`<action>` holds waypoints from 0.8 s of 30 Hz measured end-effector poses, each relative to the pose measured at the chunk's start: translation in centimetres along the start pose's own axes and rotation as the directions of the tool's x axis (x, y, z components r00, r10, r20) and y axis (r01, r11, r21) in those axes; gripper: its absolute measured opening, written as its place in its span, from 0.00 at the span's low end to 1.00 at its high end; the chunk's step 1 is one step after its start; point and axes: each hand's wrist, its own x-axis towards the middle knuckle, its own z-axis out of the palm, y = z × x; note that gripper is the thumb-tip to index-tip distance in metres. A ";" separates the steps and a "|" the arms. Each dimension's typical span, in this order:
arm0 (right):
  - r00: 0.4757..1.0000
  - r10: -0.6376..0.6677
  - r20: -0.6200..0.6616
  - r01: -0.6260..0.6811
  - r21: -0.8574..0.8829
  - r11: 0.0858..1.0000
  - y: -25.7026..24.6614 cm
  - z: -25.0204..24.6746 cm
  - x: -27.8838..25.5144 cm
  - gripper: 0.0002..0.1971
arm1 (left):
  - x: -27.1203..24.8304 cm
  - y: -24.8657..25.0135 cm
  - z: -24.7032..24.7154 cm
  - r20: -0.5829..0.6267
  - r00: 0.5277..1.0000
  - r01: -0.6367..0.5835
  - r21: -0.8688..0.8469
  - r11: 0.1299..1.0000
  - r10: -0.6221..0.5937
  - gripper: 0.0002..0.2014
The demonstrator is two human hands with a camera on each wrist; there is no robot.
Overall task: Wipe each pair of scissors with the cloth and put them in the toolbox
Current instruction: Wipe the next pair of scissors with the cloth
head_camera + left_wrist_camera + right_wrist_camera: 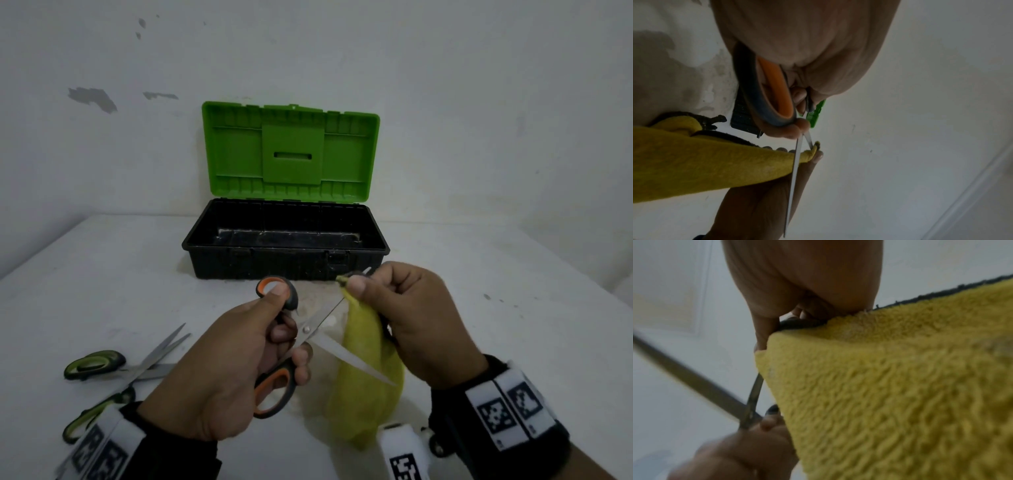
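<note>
Over the white table (102,281), left hand (219,370) grips opened orange scissors (308,330); right hand (418,322) pinches cloth (363,387) around one blade.

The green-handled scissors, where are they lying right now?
In the head view the green-handled scissors lie on the white table, at the lower left, beside the left hand and left of the open toolbox.

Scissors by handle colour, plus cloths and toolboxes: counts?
Orange-handled scissors: 1, open, held by the left hand
Green-handled scissors: 2, lying crossed on the table
Yellow cloth: 1, pinched on a blade by the right hand
Toolbox: 1, lid up
Total: 5
</note>
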 end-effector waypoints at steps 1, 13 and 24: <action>1.000 0.012 -0.028 -0.012 0.005 1.000 0.0 -0.3 0.4 0.23 | 0.0 0.1 0.0 -0.009 1.000 -0.005 -0.004 1.000 0.005 0.13; 0.990 0.009 -0.144 -0.024 -0.104 0.994 -0.8 -3.6 1.1 0.30 | 0.8 0.3 -0.5 -0.199 0.974 -0.112 -0.010 0.994 0.108 0.13; 0.982 0.189 -0.005 -0.180 -0.331 0.926 -0.3 0.3 -1.8 0.25 | 2.2 -1.4 -1.2 0.215 0.537 -0.526 0.841 0.125 0.816 0.02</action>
